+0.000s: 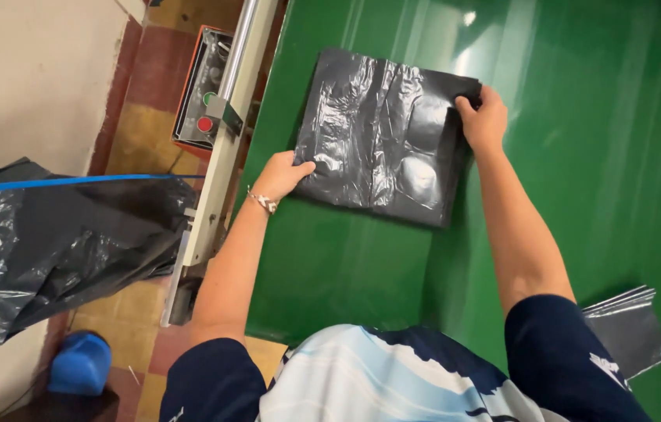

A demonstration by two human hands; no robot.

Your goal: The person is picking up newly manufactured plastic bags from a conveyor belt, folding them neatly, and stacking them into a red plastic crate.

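While the stack of black plastic bags [381,137] lies flat on the green table [580,195], you have it pinned from two sides. Your left hand [279,173] curls over its near-left edge, thumb on top and the other fingers tucked out of sight beneath or behind the plastic, so you seem to grip that edge rather than only press it. Your right hand [484,117] sits at the far-right corner, fingertips bent down onto the film; whether they pinch a layer or just hold it flat cannot be told. Held at opposite sides like this, the slippery sheets stay squared between your fingers instead of sliding on the glossy surface.

Glare and wrinkles hide how many bags are stacked. Beyond your left fingers, off the table's edge, a metal rail [229,117] runs past a control box [204,98] with a red and a green button. A loose heap of black plastic [49,242] hangs further left, cut off by the frame. Behind your right elbow, another small folded bag pile [634,328] is partly hidden by your sleeve.
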